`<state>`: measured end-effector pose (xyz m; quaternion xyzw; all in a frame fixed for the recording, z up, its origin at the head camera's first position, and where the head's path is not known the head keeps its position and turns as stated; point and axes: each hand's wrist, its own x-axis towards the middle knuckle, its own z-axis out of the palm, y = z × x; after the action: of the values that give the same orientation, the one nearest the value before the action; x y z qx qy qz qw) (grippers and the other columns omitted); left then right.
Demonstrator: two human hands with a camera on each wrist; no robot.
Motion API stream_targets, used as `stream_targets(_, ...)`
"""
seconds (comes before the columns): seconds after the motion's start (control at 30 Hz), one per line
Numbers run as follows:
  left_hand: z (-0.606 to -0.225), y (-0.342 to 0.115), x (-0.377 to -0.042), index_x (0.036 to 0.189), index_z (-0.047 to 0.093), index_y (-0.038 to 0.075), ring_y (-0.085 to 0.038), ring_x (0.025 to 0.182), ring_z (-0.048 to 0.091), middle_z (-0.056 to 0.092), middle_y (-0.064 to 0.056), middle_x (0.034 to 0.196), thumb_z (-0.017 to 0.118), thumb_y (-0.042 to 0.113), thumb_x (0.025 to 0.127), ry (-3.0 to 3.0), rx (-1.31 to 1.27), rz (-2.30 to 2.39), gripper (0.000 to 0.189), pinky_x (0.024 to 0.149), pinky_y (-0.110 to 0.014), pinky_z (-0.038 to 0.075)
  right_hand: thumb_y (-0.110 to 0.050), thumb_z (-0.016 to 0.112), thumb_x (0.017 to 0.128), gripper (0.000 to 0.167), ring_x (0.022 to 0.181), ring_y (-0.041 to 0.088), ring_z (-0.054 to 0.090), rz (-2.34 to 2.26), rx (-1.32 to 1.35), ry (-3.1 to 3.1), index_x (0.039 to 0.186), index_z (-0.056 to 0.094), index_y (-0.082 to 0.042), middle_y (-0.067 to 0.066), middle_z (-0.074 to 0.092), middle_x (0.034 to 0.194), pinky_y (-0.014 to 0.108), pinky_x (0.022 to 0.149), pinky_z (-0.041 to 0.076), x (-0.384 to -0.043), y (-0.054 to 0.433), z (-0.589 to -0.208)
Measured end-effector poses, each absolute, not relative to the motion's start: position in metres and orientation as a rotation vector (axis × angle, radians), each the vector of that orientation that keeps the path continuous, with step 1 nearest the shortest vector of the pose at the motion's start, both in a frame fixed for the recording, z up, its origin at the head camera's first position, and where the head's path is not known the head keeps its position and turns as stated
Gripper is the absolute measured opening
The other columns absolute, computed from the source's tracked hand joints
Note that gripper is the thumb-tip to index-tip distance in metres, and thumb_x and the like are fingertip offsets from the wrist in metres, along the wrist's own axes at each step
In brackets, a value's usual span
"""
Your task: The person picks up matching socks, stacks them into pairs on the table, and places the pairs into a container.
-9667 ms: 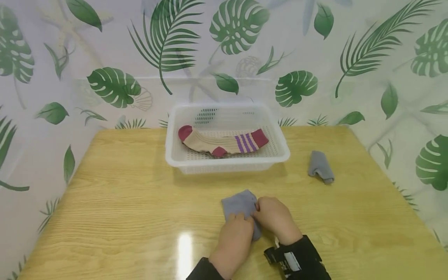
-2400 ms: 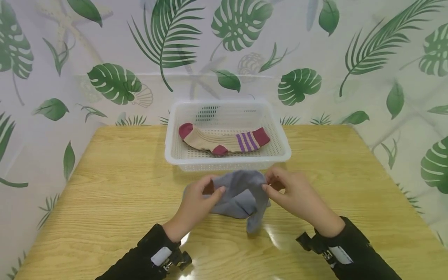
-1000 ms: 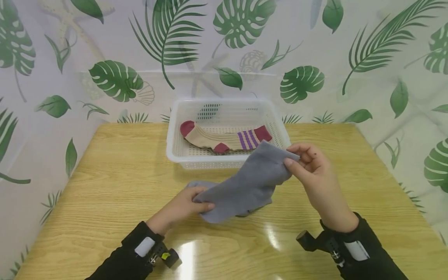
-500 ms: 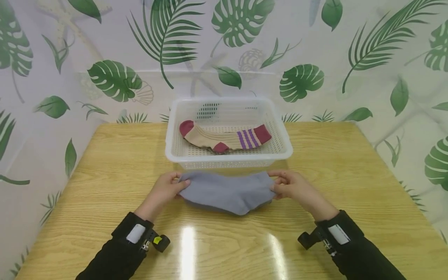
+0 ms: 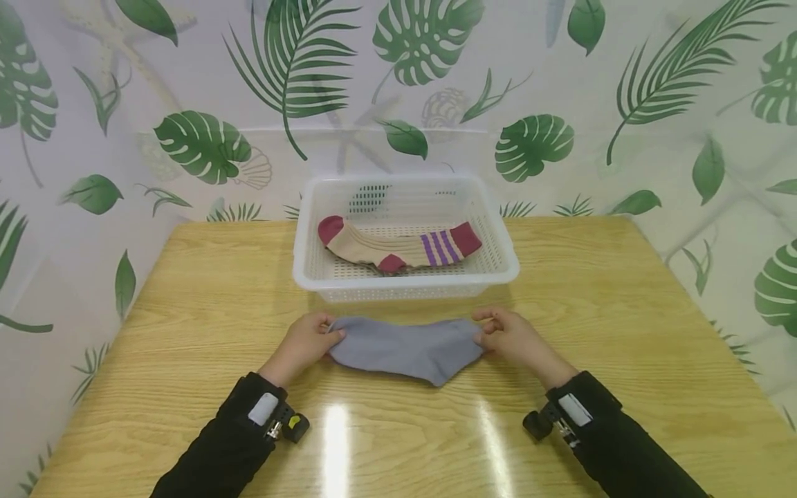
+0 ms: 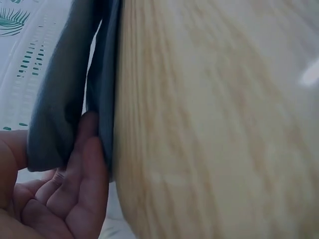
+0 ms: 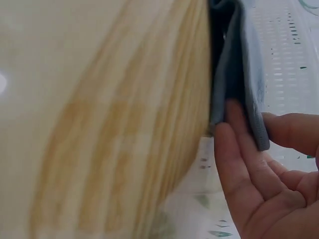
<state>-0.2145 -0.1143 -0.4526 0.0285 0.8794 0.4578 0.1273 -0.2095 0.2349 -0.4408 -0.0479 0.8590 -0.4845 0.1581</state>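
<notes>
A grey sock (image 5: 398,346) is stretched out sideways in front of the basket, heel towards the person. My left hand (image 5: 309,339) pinches its toe end between thumb and fingers. At the opposite end, my right hand (image 5: 507,339) pinches the cuff. Both wrist views show a second grey layer (image 6: 105,74) beneath the held sock (image 6: 55,109), close over the table. Fingers of the left hand (image 6: 65,194) reach into the gap between the layers. Likewise, the right hand (image 7: 269,179) has its thumb on the upper layer (image 7: 251,74) and fingers below it.
Behind the grey sock stands a white plastic basket (image 5: 405,282) with perforated walls. A beige sock (image 5: 398,250) with dark red toe, heel and cuff and purple stripes lies inside. The wooden table (image 5: 205,311) meets a leaf-patterned backdrop (image 5: 454,152) at the back.
Earlier, one grey piece lay folded at the right and another was under both hands. Then a grey sock was lifted and turned; since half a second ago it has come down over the lower one.
</notes>
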Motion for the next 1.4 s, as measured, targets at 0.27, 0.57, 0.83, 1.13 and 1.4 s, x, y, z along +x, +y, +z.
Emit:
stream_targets(0.27, -0.456, -0.114, -0.216, 0.100, 0.061, -0.004, -0.014, 0.061, 0.058, 0.062, -0.007, 0.076, 0.066, 0.008, 0.090, 2.581, 0.050, 1.295, 0.016, 0.055, -0.024, 0.045, -0.005, 0.066, 0.087, 0.037, 0.067, 0.015, 0.058, -1.169, -0.145, 2.668, 0.120, 0.056, 0.008, 0.012, 0.060, 0.085, 0.029, 0.060, 0.051, -0.211, 0.230, -0.443)
stream_targets(0.57, -0.453, -0.111, -0.220, 0.108, 0.062, -0.008, -0.020, 0.074, 0.058, 0.060, -0.009, 0.083, 0.071, 0.011, 0.086, 2.667, 0.075, 1.199, 0.030, 0.064, -0.030, 0.050, -0.008, 0.066, 0.084, 0.035, 0.059, 0.013, 0.049, -0.917, -0.251, 2.807, 0.116, 0.061, 0.006, 0.005, 0.058, 0.075, 0.027, 0.053, 0.042, -0.214, 0.220, -0.440)
stream_targets(0.83, -0.437, -0.091, -0.204, 0.123, 0.056, -0.005, -0.043, 0.116, 0.047, 0.053, -0.027, 0.123, 0.075, 0.014, 0.080, 2.962, 0.239, 0.951, 0.051, 0.096, -0.053, 0.041, -0.011, 0.071, 0.085, 0.038, 0.094, 0.031, 0.062, -0.620, -0.605, 2.959, 0.117, 0.060, 0.006, 0.017, 0.064, 0.105, 0.045, 0.081, 0.053, -0.201, 0.207, -0.429)
stream_targets(1.13, -0.434, -0.061, -0.174, 0.155, 0.024, 0.023, -0.050, 0.142, 0.009, 0.013, -0.026, 0.157, 0.077, 0.051, 0.077, 2.562, 0.941, 0.453, 0.098, 0.111, -0.066, 0.012, -0.027, 0.070, 0.088, 0.071, 0.134, 0.042, 0.038, -0.514, -0.958, 2.603, 0.143, 0.040, 0.006, 0.027, 0.033, 0.150, 0.053, 0.107, 0.035, -0.172, 0.182, -0.428)
stream_targets(1.4, -0.435, -0.069, -0.186, 0.154, 0.015, 0.039, -0.044, 0.142, -0.014, -0.012, -0.018, 0.159, 0.080, 0.061, 0.065, 2.400, 0.911, 0.249, 0.112, 0.107, -0.070, -0.004, -0.036, 0.073, 0.085, 0.088, 0.140, 0.046, 0.025, -0.518, -0.892, 2.421, 0.153, 0.026, -0.007, 0.026, 0.013, 0.157, 0.060, 0.107, 0.032, -0.174, 0.180, -0.421)
